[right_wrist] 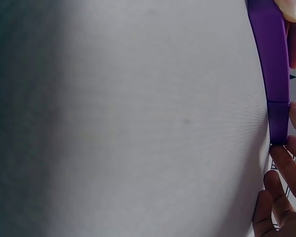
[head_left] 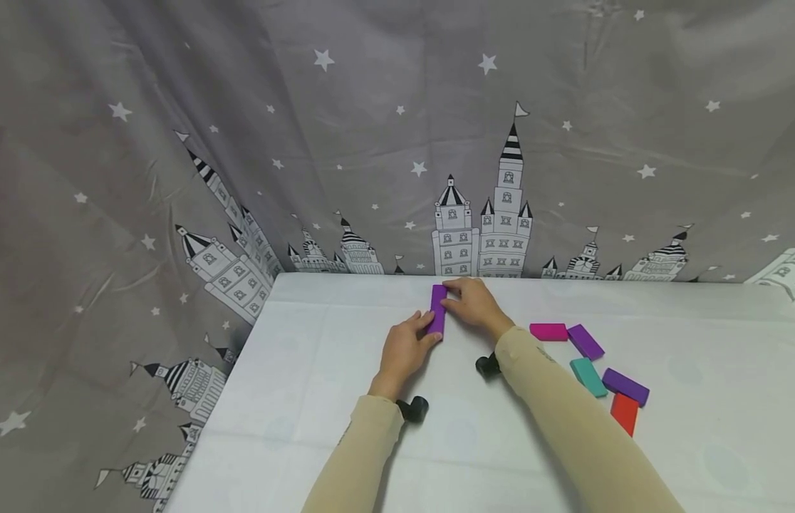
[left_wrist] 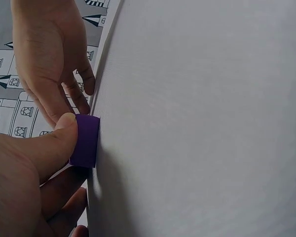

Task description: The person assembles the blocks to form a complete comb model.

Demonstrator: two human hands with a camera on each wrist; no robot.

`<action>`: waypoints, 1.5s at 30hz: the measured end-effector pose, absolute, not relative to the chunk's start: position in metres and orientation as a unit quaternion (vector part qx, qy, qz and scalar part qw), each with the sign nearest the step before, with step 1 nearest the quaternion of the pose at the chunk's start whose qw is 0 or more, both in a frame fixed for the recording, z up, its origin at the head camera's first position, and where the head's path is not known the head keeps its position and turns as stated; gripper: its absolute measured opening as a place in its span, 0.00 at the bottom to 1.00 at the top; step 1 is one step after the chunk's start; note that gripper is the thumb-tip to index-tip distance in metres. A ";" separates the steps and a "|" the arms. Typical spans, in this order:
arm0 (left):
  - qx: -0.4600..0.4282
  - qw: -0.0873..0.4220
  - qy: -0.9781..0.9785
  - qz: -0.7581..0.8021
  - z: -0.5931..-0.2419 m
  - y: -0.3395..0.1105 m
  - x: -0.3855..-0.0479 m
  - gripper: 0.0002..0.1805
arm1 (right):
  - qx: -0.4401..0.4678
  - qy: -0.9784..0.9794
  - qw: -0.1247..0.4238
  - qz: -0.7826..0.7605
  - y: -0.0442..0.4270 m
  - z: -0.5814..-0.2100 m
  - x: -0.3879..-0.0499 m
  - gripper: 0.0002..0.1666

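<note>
A purple block (head_left: 439,311) lies lengthwise on the white table, pointing away from me. Across it runs a thin line in the right wrist view; I cannot tell whether this is one block or two end to end. My left hand (head_left: 402,352) grips its near part, with the thumb at the near end and fingers along the left side. At the far end my right hand (head_left: 472,302) holds it, a fingertip by the end and the thumb at the right side. Close up in the left wrist view, the left thumb (left_wrist: 61,138) presses on the purple end.
To the right lie a pink block (head_left: 548,332), a purple block (head_left: 586,342), a teal block (head_left: 588,377), another purple block (head_left: 625,386) and a red block (head_left: 625,414). A grey curtain (head_left: 372,92) with castles and stars hangs behind the white table (head_left: 295,385).
</note>
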State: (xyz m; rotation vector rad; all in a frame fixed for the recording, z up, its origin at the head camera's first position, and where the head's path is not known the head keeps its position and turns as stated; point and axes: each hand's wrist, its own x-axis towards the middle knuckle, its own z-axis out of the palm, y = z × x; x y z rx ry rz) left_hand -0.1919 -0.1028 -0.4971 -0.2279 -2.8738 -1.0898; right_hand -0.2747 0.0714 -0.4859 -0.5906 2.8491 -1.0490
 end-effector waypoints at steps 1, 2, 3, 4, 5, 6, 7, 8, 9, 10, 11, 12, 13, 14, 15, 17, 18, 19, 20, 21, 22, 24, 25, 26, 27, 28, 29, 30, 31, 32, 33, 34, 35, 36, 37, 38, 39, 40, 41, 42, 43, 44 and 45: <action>-0.074 0.030 -0.932 -0.354 -0.497 -0.103 -0.192 0.26 | -0.191 0.920 0.024 -0.340 0.072 -0.486 -0.274 0.27; -0.073 0.029 -0.932 -0.353 -0.497 -0.102 -0.192 0.26 | -0.191 0.920 0.024 -0.341 0.072 -0.486 -0.274 0.27; -0.073 0.029 -0.932 -0.354 -0.496 -0.102 -0.192 0.26 | -0.192 0.920 0.022 -0.341 0.072 -0.486 -0.274 0.27; -0.072 0.028 -0.932 -0.354 -0.496 -0.102 -0.192 0.26 | -0.195 0.920 0.014 -0.340 0.072 -0.486 -0.274 0.27; -0.071 0.028 -0.932 -0.353 -0.496 -0.102 -0.192 0.26 | -0.194 0.919 0.012 -0.343 0.072 -0.486 -0.273 0.27; -0.071 0.028 -0.933 -0.353 -0.495 -0.101 -0.192 0.26 | -0.194 0.918 0.010 -0.346 0.073 -0.486 -0.273 0.27; -0.070 0.027 -0.933 -0.352 -0.495 -0.101 -0.192 0.26 | -0.193 0.917 0.007 -0.349 0.073 -0.487 -0.272 0.27; -0.069 0.026 -0.933 -0.352 -0.494 -0.101 -0.192 0.27 | -0.191 0.916 0.008 -0.354 0.073 -0.487 -0.273 0.27; -0.070 0.024 -0.933 -0.353 -0.494 -0.100 -0.193 0.27 | -0.189 0.914 0.006 -0.358 0.074 -0.487 -0.273 0.28; -0.070 0.021 -0.933 -0.352 -0.493 -0.100 -0.193 0.27 | -0.186 0.914 0.006 -0.361 0.075 -0.486 -0.273 0.28; -0.071 0.015 -0.933 -0.353 -0.492 -0.100 -0.195 0.28 | -0.180 0.912 0.015 -0.367 0.077 -0.485 -0.273 0.29; -0.071 0.011 -0.932 -0.356 -0.492 -0.101 -0.196 0.28 | -0.176 0.911 0.017 -0.371 0.079 -0.484 -0.274 0.30; -0.070 0.005 -0.931 -0.359 -0.491 -0.102 -0.198 0.28 | -0.173 0.910 0.017 -0.376 0.083 -0.482 -0.274 0.30; -0.069 0.000 -0.929 -0.364 -0.489 -0.104 -0.201 0.29 | -0.169 0.909 0.020 -0.380 0.086 -0.479 -0.273 0.30; -0.067 -0.003 -0.928 -0.366 -0.488 -0.106 -0.203 0.29 | -0.164 0.909 0.022 -0.383 0.091 -0.474 -0.272 0.30; -0.068 -0.006 -0.928 -0.365 -0.487 -0.112 -0.209 0.29 | -0.152 0.907 0.027 -0.392 0.103 -0.464 -0.267 0.30; -0.072 -0.005 -0.928 -0.365 -0.486 -0.115 -0.213 0.28 | -0.147 0.906 0.028 -0.395 0.110 -0.458 -0.264 0.30; -0.079 -0.005 -0.929 -0.362 -0.484 -0.118 -0.216 0.28 | -0.142 0.906 0.030 -0.398 0.118 -0.453 -0.261 0.30; -0.089 -0.005 -0.929 -0.360 -0.484 -0.122 -0.219 0.28 | -0.136 0.907 0.031 -0.398 0.125 -0.448 -0.256 0.30; -0.102 -0.005 -0.929 -0.355 -0.483 -0.125 -0.222 0.28 | -0.126 0.908 0.029 -0.397 0.133 -0.443 -0.252 0.30; -0.117 -0.008 -0.928 -0.353 -0.482 -0.128 -0.226 0.29 | -0.119 0.911 0.026 -0.395 0.140 -0.441 -0.248 0.30; -0.141 -0.019 -0.925 -0.351 -0.481 -0.133 -0.231 0.30 | -0.102 0.915 0.022 -0.389 0.154 -0.436 -0.240 0.30; -0.150 -0.026 -0.924 -0.350 -0.480 -0.134 -0.234 0.31 | -0.092 0.918 0.018 -0.387 0.160 -0.435 -0.236 0.30; -0.159 -0.032 -0.923 -0.350 -0.480 -0.135 -0.236 0.32 | -0.081 0.920 0.014 -0.382 0.166 -0.434 -0.231 0.30; -0.166 -0.038 -0.922 -0.347 -0.480 -0.136 -0.238 0.32 | -0.072 0.922 0.010 -0.379 0.171 -0.434 -0.227 0.30; -0.173 -0.043 -0.922 -0.343 -0.480 -0.136 -0.240 0.32 | -0.066 0.926 0.009 -0.373 0.175 -0.434 -0.222 0.30; -0.182 -0.046 -0.923 -0.336 -0.480 -0.137 -0.241 0.33 | -0.058 0.928 0.009 -0.367 0.179 -0.434 -0.217 0.30; -0.190 -0.051 -0.924 -0.327 -0.480 -0.136 -0.243 0.33 | -0.050 0.932 0.007 -0.360 0.183 -0.434 -0.212 0.30; -0.201 -0.055 -0.925 -0.318 -0.480 -0.136 -0.244 0.33 | -0.041 0.936 0.012 -0.349 0.186 -0.434 -0.207 0.31; -0.212 -0.059 -0.925 -0.308 -0.480 -0.136 -0.245 0.33 | -0.033 0.941 0.017 -0.337 0.189 -0.434 -0.202 0.32; -0.222 -0.064 -0.926 -0.298 -0.481 -0.135 -0.246 0.33 | -0.027 0.946 0.022 -0.323 0.192 -0.435 -0.198 0.33; -0.232 -0.070 -0.926 -0.290 -0.481 -0.135 -0.247 0.33 | -0.020 0.951 0.028 -0.308 0.195 -0.436 -0.193 0.33; -0.240 -0.075 -0.925 -0.283 -0.481 -0.134 -0.248 0.33 | -0.015 0.955 0.033 -0.296 0.197 -0.437 -0.189 0.34; -0.246 -0.081 -0.925 -0.277 -0.482 -0.134 -0.248 0.33 | -0.013 0.959 0.038 -0.281 0.199 -0.437 -0.186 0.35; -0.250 -0.084 -0.925 -0.272 -0.482 -0.133 -0.249 0.33 | -0.012 0.963 0.044 -0.267 0.201 -0.438 -0.182 0.36; -0.252 -0.085 -0.926 -0.269 -0.483 -0.133 -0.250 0.33 | -0.013 0.966 0.046 -0.255 0.203 -0.440 -0.180 0.37; -0.253 -0.086 -0.926 -0.266 -0.483 -0.133 -0.250 0.33 | -0.016 0.969 0.048 -0.244 0.204 -0.442 -0.178 0.38; -0.254 -0.085 -0.927 -0.264 -0.484 -0.133 -0.250 0.32 | -0.017 0.970 0.049 -0.235 0.205 -0.443 -0.176 0.38; -0.253 -0.085 -0.928 -0.259 -0.484 -0.133 -0.250 0.32 | -0.019 0.972 0.050 -0.227 0.205 -0.444 -0.174 0.38; -0.252 -0.085 -0.930 -0.256 -0.485 -0.133 -0.250 0.32 | -0.023 0.974 0.050 -0.220 0.206 -0.446 -0.173 0.38; -0.250 -0.083 -0.930 -0.255 -0.485 -0.132 -0.250 0.31 | -0.025 0.975 0.050 -0.215 0.206 -0.448 -0.172 0.38; -0.249 -0.083 -0.931 -0.253 -0.485 -0.132 -0.251 0.31 | -0.028 0.976 0.051 -0.211 0.206 -0.449 -0.171 0.38; -0.247 -0.083 -0.932 -0.251 -0.485 -0.132 -0.251 0.30 | -0.031 0.977 0.051 -0.206 0.206 -0.450 -0.171 0.37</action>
